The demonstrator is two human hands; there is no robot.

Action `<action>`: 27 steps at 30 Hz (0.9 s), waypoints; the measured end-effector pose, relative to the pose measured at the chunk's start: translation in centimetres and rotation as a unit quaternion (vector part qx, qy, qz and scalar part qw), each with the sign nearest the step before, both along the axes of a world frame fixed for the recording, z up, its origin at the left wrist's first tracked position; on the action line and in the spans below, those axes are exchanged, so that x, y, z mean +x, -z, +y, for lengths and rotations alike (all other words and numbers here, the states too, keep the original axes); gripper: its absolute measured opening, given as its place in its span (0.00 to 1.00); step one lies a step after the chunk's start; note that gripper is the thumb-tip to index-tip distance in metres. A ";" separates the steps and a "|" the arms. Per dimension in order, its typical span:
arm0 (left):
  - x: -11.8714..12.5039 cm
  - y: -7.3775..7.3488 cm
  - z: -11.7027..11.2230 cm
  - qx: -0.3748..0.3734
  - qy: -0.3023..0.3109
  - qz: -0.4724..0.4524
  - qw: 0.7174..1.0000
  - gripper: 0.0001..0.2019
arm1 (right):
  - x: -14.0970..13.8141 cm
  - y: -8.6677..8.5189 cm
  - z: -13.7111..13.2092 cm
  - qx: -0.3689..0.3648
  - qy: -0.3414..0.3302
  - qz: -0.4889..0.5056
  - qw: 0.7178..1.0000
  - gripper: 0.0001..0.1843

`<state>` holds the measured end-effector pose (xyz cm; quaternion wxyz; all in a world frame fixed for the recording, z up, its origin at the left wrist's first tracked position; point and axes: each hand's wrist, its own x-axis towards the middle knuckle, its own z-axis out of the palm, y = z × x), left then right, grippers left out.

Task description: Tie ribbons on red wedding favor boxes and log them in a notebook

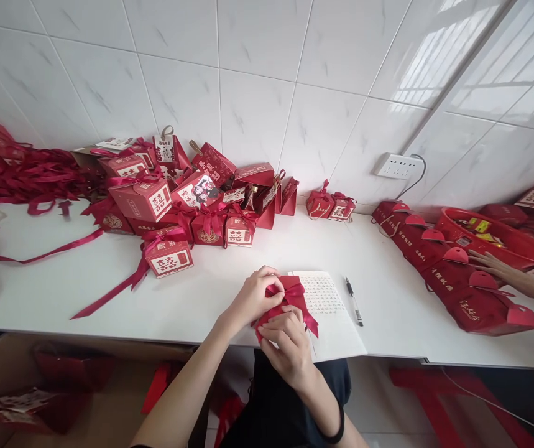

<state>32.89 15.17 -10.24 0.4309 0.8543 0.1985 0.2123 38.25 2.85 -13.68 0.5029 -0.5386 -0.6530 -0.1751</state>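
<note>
A small red gift box (290, 283) stands near the table's front edge, partly over a handwritten notebook (329, 295). Dark red ribbon (312, 322) is looped on top of it, with one tail hanging to the right. My left hand (262, 292) pinches the ribbon at the left of the knot. The fingers of my right hand (288, 336) are closed on the ribbon at the box's near side, hiding much of the box. A black-and-clear pen (354, 302) lies right of the notebook.
Finished ribboned boxes (140, 199) pile up at the back left, beside a heap of ribbons (28, 174). Rightward, a row of open red boxes (453, 274) leads to a red basin (518, 246) of sweets, where another person's hand (500, 267) reaches. A power strip (400, 166) hangs on the wall.
</note>
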 end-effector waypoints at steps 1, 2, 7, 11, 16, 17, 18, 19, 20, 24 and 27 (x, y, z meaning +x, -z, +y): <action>0.0 0.1 0.0 0.001 0.000 -0.002 1.000 0.04 | 0.0 -0.1 0.0 -0.001 -0.003 -0.002 1.000 0.10; -0.1 0.1 0.0 0.002 0.001 -0.004 1.000 0.04 | 0.1 -0.1 -0.1 -0.004 -0.007 -0.006 1.000 0.10; -0.1 0.2 0.1 0.000 0.005 -0.009 1.000 0.04 | 0.3 -0.4 0.0 -0.015 -0.031 -0.027 0.999 0.09; 0.0 0.1 0.2 -0.004 0.004 -0.005 1.000 0.04 | 0.2 -0.7 0.2 -0.044 -0.049 -0.033 0.997 0.08; -0.5 0.3 0.2 -0.011 0.006 -0.033 0.999 0.06 | 1.4 -2.5 -1.1 -0.067 -0.084 -0.013 0.994 0.10; -0.7 0.4 0.2 -0.016 -0.016 -0.047 0.999 0.09 | 2.1 -2.9 -1.5 -0.063 -0.065 0.018 0.996 0.11; -0.9 0.4 0.1 -0.022 -0.052 -0.058 0.997 0.13 | 3.0 -3.3 -1.7 -0.061 -0.023 0.061 0.996 0.12; -1.2 0.3 -0.1 -0.029 -0.100 -0.058 0.993 0.15 | 3.9 -3.6 -1.8 -0.069 0.035 0.110 0.991 0.11; -1.3 0.2 -0.3 -0.036 -0.150 -0.043 0.987 0.15 | 4.9 -3.7 -1.7 -0.092 0.095 0.158 0.979 0.12; -1.1 -0.4 -1.3 -0.032 -0.238 0.091 0.966 0.18 | 7.5 -3.3 -0.3 -0.256 0.166 0.285 0.909 0.21; -0.4 -0.5 -2.0 -0.003 -0.239 0.123 0.963 0.18 | 7.6 -2.8 0.8 -0.299 0.147 0.327 0.884 0.24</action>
